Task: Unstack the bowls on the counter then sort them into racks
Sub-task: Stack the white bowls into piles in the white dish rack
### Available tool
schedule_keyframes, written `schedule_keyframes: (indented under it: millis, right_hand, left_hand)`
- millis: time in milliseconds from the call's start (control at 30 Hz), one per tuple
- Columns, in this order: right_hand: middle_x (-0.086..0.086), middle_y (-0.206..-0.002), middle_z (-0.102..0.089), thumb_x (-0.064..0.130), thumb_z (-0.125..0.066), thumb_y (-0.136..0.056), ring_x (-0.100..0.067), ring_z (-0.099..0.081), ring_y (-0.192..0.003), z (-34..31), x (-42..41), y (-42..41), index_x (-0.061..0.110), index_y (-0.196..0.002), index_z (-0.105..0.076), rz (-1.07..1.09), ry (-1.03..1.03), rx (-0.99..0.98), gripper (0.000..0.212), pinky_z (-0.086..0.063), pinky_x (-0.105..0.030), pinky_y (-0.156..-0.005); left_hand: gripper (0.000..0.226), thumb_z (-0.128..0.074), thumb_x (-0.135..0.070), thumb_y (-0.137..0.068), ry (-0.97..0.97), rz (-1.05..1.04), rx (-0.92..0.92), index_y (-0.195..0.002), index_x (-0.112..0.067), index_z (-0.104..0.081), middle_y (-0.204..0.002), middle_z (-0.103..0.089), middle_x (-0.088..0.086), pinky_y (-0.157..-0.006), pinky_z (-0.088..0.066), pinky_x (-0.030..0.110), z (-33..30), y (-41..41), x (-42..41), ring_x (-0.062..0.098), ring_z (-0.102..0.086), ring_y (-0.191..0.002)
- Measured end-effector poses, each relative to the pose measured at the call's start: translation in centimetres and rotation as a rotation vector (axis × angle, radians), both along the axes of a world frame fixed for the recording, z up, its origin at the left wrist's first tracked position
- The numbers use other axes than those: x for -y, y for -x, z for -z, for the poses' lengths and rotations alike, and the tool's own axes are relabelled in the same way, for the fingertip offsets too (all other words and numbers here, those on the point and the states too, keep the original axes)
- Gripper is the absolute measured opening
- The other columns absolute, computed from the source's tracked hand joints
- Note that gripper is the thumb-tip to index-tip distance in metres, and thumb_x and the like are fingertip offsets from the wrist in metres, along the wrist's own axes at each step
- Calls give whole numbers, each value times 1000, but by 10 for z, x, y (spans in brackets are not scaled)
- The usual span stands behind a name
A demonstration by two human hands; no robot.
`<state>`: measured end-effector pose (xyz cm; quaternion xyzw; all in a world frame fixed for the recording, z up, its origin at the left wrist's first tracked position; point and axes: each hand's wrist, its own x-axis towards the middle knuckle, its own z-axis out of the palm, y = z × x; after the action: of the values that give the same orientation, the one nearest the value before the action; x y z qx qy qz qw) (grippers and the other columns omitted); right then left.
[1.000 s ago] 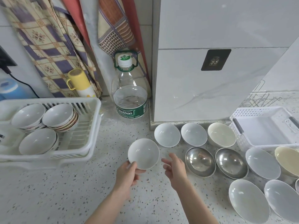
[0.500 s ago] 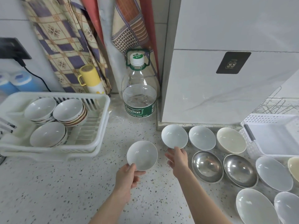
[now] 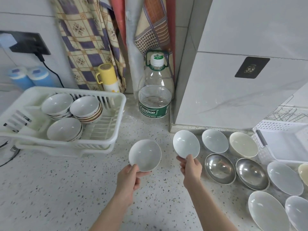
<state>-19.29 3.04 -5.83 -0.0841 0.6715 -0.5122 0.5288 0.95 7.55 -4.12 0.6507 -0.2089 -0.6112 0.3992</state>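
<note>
My left hand (image 3: 129,176) grips a small white bowl (image 3: 144,155) by its near rim, above the counter's middle. To its right, my right hand (image 3: 191,168) pinches the near rim of a second small white bowl (image 3: 185,143), which is tilted and lifted at the left end of the back row. A white dish rack (image 3: 115,129) at the left holds three stacks of white bowls (image 3: 84,106). More bowls lie spread on the counter at the right: a white one (image 3: 215,142), a cream one (image 3: 243,146) and two steel ones (image 3: 220,168).
A large water bottle (image 3: 155,100) stands against the wall behind the held bowls. A white basket (image 3: 283,140) and a wire rack (image 3: 290,112) sit at the far right. Several wide white bowls (image 3: 285,177) fill the counter's near right. A yellow cup (image 3: 107,77) stands behind the dish rack.
My right hand has reached forward, taken hold of the leftmost back-row bowl and lifted it. My left hand has kept its bowl in about the same place.
</note>
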Motion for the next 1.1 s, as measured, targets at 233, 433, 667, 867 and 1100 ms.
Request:
schedule_keyframes:
  millis: [233,433,667,867,1100]
  right_hand:
    - [-12,-76,-76,9,-44,-86,-7,-42,-43,-21,-22,-36,7,-97,-60,-72,60,-74,20,-36,-18,-39]
    - [-15,-74,-74,7,-42,-85,-5,-38,-41,-59,-17,-98,6,-95,-61,-108,203,-111,22,-34,-19,-40]
    - [-14,-72,-74,5,-43,-83,-7,-36,-40,-96,3,-193,6,-92,-62,-254,339,-141,21,-33,-17,-40]
    - [-1,-58,-69,15,-46,-84,-2,-44,-40,-99,29,-263,18,-75,-57,-496,314,-381,15,-35,-21,-44]
    - [0,-61,-68,18,-49,-89,-6,-60,-54,-90,48,-325,18,-78,-59,-655,328,-703,14,-44,-22,-49]
  left_hand:
    - [27,-46,-10,-90,129,-43,-36,-111,-13,-63,-88,-78,14,-35,-29,18,-20,-50,-9,7,-31,-37]
    - [26,-46,-12,-93,237,-100,-37,-110,-9,-65,-89,-77,16,-35,-26,18,-51,-116,-6,9,-29,-38]
    - [25,-47,-14,-90,351,-187,-2,-105,-8,-65,-90,-77,17,-35,-26,18,-78,-217,4,8,-29,-37]
    - [25,-47,-14,-90,377,-247,47,-105,-5,-65,-90,-77,18,-34,-24,18,-80,-290,15,9,-27,-36]
    - [21,-50,-15,-91,334,-223,74,-101,-4,-65,-89,-77,16,-35,-24,19,-78,-340,26,9,-27,-38]
